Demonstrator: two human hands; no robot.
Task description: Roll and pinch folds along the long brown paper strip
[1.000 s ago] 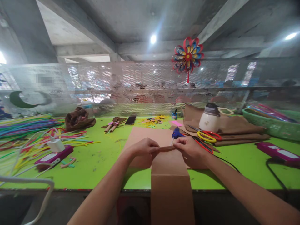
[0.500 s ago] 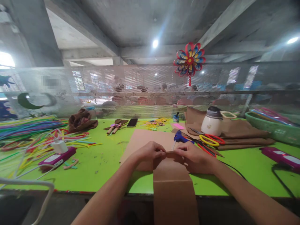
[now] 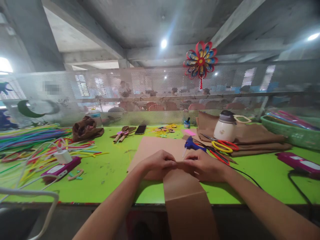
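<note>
Both hands pinch the far edge of a long strip of brown paper [image 3: 186, 191], which hangs down over the table's front edge and has a crease across it. My left hand [image 3: 161, 161] grips the left part of that edge, thumb and fingers closed. A short gap away, my right hand [image 3: 202, 163] pinches the right part. Beneath the hands a larger sheet of brown cardboard [image 3: 152, 145] lies flat on the table. A blue glue gun [image 3: 193, 145] rests just beyond my right hand, its pale nozzle end pointing down-left.
Scissors with red and yellow handles [image 3: 222, 146] lie beside a white bottle [image 3: 225, 128] and folded brown paper [image 3: 262, 136]. Left are pipe cleaners [image 3: 35, 136], a purple power strip [image 3: 61, 170] and a phone [image 3: 140, 129]. A green basket [image 3: 291, 133] stands at right.
The strip's edge has rolled slightly between my fingers, and its hanging end has swung a little to the right. Both hands keep their pinch.
</note>
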